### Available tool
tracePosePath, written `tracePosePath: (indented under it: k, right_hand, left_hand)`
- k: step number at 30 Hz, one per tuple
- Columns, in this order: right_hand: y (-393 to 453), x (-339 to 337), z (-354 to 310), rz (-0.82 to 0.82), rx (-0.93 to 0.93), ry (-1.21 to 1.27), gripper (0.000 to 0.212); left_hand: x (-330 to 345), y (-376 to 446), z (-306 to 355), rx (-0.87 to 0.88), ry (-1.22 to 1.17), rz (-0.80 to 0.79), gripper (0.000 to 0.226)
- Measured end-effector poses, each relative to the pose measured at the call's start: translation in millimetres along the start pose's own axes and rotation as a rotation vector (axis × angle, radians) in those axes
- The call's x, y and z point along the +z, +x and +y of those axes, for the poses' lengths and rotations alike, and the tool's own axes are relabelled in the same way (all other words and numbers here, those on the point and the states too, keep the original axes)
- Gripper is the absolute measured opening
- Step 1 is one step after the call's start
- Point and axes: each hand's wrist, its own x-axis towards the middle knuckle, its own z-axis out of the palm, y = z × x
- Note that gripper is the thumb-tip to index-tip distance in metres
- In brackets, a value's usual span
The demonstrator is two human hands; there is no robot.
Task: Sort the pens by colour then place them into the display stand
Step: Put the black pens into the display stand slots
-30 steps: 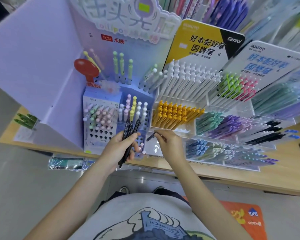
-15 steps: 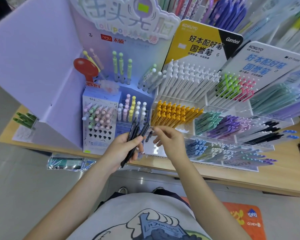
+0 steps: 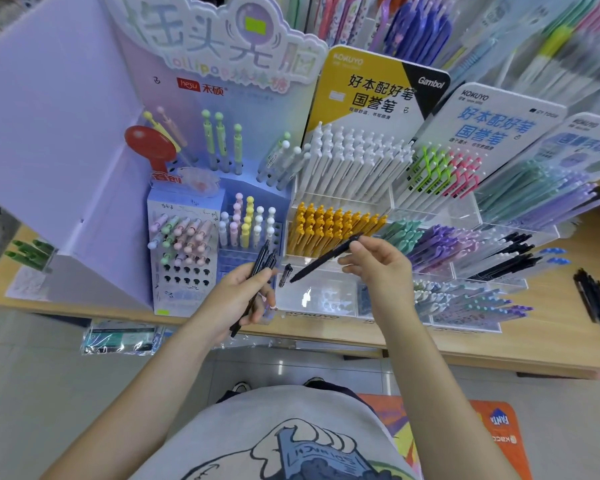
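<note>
A wooden table point(image 3: 534, 355) is running across the middle of the frame, carrying the display stand point(image 3: 329, 299), a clear, glossy acrylic rack of stepped compartments. Its tiers are leaning back, probably so each colour is showing at a glance: smooth white pens point(image 3: 354, 161) at the upper centre, yellow pens point(image 3: 329, 226) just below them, black pens point(image 3: 506, 254) at the right. The front compartment at the centre is sitting almost bare, and I judge it to be the slot now being filled. At the far right edge, loose black pens point(image 3: 594, 299) are lying on the table, apart from the stand. The left hand point(image 3: 236, 299) is grasping a bundle of black pens point(image 3: 258, 275), slim and matte, likely as a ready supply. The right hand point(image 3: 378, 268) is pinching a single black pen point(image 3: 323, 259) over the front compartment, tip slanting down to the left. A short dark pen point(image 3: 285, 274) is standing in that compartment.
</note>
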Motion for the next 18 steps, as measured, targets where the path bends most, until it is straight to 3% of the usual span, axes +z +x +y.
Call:
tracePosePath:
  k: [7, 13, 18]
  right_hand:
    - [2.4, 15.1, 39.6, -0.009, -0.102, -0.357, 0.021]
    - [9.5, 23.0, 66.7, -0.029, -0.109, -0.495, 0.011]
    - [11.9, 28.6, 78.6, -0.038, -0.107, -0.564, 0.016]
  left_hand:
    - [-3.8, 2.3, -1.5, 0.024, -0.023, 0.037, 0.021]
    - [-12.3, 2.7, -3.9, 0.022, 0.022, 0.055, 0.022]
    - [-14.8, 5.4, -6.2, 0.017, 0.012, 0.059, 0.021]
